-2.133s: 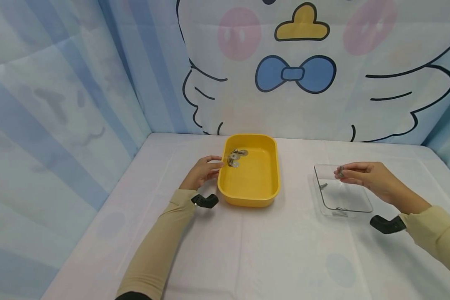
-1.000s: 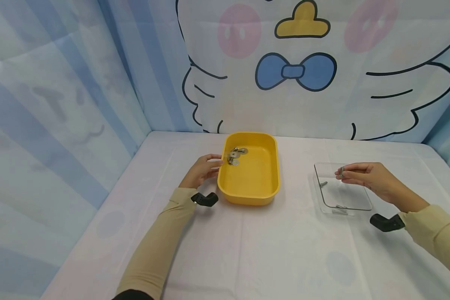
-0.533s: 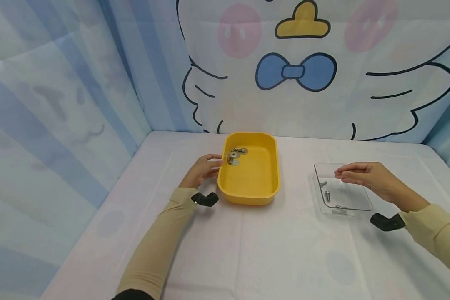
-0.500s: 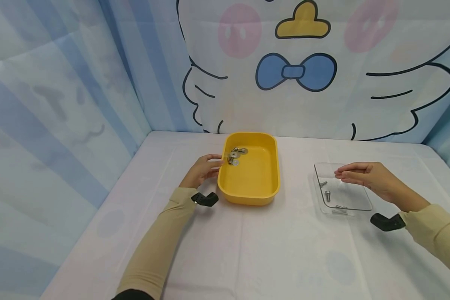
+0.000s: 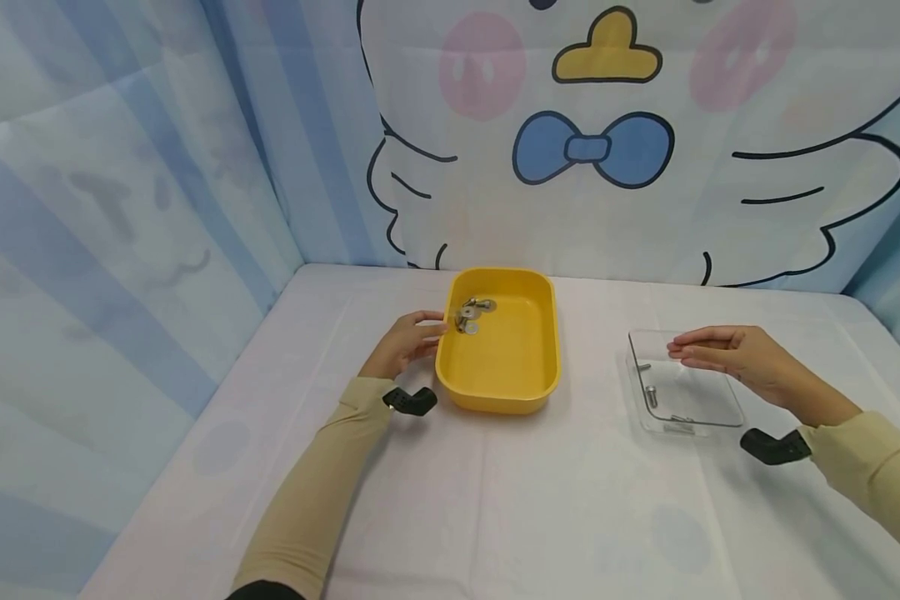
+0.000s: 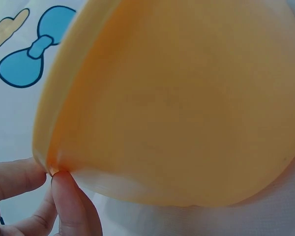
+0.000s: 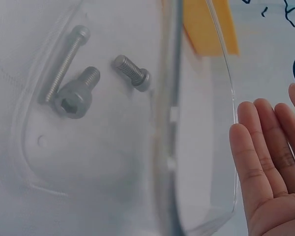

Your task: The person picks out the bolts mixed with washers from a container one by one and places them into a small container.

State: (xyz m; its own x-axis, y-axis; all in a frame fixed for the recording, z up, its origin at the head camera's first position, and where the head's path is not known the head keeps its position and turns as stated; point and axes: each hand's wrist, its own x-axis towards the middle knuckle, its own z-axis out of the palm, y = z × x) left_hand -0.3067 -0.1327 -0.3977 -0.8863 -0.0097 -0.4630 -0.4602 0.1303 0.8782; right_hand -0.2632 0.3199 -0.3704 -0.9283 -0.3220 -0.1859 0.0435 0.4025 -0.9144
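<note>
My left hand (image 5: 405, 343) pinches the left rim of a yellow tray (image 5: 502, 375); the left wrist view has its thumb (image 6: 71, 201) and a finger meeting at the edge. Inside this tray, near the left wall, lie several metal washers (image 5: 471, 328) and bolts (image 5: 483, 304). Over the far right part of a clear plastic box (image 5: 693, 400) is my right hand (image 5: 735, 354), its fingers extended and holding nothing. Three socket-head bolts rest in that box: a long thin one (image 7: 64, 64), a thick one (image 7: 76, 96) and a short one (image 7: 132, 73).
Both containers stand on a white tablecloth (image 5: 570, 500), the clear box to the right of the yellow tray with a gap between. A printed cloth backdrop (image 5: 585, 225) rises behind the table, and a striped curtain (image 5: 120, 250) borders the left side.
My right hand has let go of a metal bolt, which dropped into the clear box and lies near its left wall. The left hand has stayed at the yellow tray's rim.
</note>
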